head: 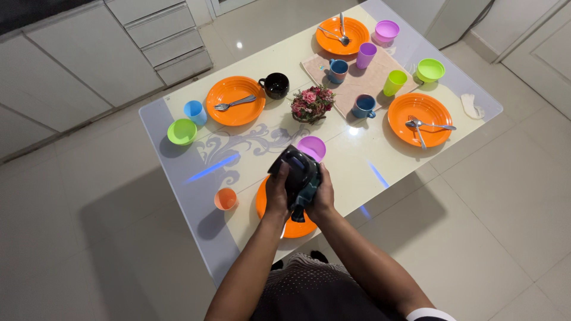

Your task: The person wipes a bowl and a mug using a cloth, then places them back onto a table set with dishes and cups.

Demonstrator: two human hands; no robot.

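While both hands (300, 190) grip the dark mug (295, 172) and cloth (303, 199), I'd steady it above the orange plate (297, 227).

Both forearms extend forward, converging. Left hand (277, 191) and right hand (323, 195) face each other, fingers curled closed in a grip.

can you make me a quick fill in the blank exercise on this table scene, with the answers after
1. Both hands, the left hand and the right hand, hold a dark mug wrapped in a ____ cloth.
2. The plates on the table are all ____ in colour.
3. The small pot of flowers stands next to a ____ mug.
4. Beside the far-left plate stand a blue cup and a ____ bowl.

Missing words: teal; orange; black; green
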